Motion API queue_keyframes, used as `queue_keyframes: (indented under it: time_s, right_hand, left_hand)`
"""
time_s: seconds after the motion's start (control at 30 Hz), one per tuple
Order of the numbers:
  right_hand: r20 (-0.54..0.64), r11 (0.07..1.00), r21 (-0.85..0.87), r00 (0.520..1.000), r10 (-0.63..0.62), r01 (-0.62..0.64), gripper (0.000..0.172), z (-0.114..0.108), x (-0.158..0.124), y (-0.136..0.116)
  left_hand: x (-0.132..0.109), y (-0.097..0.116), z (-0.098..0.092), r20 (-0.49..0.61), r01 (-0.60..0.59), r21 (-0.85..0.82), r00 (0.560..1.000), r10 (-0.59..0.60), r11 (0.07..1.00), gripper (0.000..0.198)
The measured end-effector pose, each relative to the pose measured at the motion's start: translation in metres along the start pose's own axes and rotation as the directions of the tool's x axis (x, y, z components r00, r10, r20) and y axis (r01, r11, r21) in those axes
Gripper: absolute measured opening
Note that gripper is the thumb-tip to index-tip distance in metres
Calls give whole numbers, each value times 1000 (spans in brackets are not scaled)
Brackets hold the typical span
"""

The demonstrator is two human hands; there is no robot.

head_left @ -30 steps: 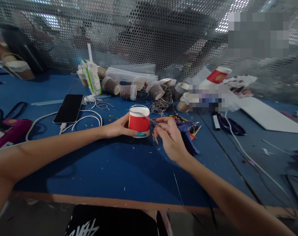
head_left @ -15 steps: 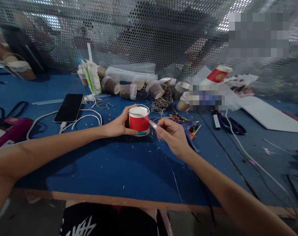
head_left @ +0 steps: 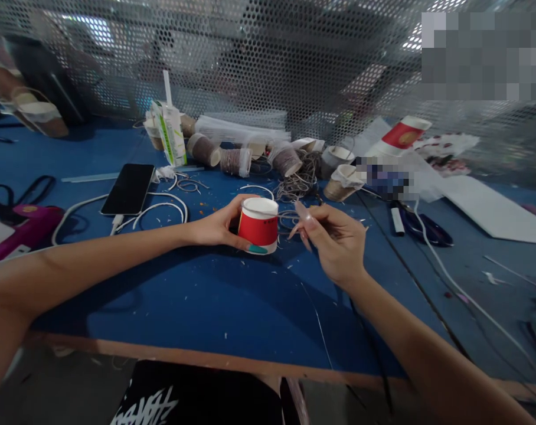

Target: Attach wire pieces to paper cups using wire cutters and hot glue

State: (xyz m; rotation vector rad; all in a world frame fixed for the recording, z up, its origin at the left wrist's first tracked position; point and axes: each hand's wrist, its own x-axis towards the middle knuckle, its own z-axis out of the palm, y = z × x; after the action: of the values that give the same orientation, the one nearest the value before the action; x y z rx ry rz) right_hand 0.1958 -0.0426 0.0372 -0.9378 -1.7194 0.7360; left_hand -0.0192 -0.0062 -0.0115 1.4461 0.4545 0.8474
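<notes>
A red and white paper cup [head_left: 258, 227] stands upright near the middle of the blue table. Wrapped round its left side is my left hand [head_left: 226, 227], its green-nailed thumb across the cup's lower front. A pale wire [head_left: 261, 189] arcs just behind the cup's rim. To the right of the cup, and apart from it, is my right hand [head_left: 334, 239], with thumb and fingers curled together. Whatever may be between those fingertips is too small to make out.
Twine-wrapped cups [head_left: 236, 162], a drink carton [head_left: 173, 136] and tangled cord [head_left: 298, 177] lie along the mesh. A phone [head_left: 128, 189] and purple glue gun [head_left: 33, 227] are left. Scissors [head_left: 427, 227], a marker [head_left: 397, 220] and white sheet [head_left: 500, 209] are right.
My right hand has moved right, away from the cup's rim. The cup, still in my left hand, has turned so that small dark print shows. The view has shifted slightly.
</notes>
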Motion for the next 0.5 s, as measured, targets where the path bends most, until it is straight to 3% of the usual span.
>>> queue_keyframes:
  time_s: [0.5]
  right_hand:
    - [-1, 997, -8, 997, -81, 81, 29, 0, 3, 11]
  left_hand:
    - [-2, 2, -1, 67, 30, 36, 997, -33, 999, 82]
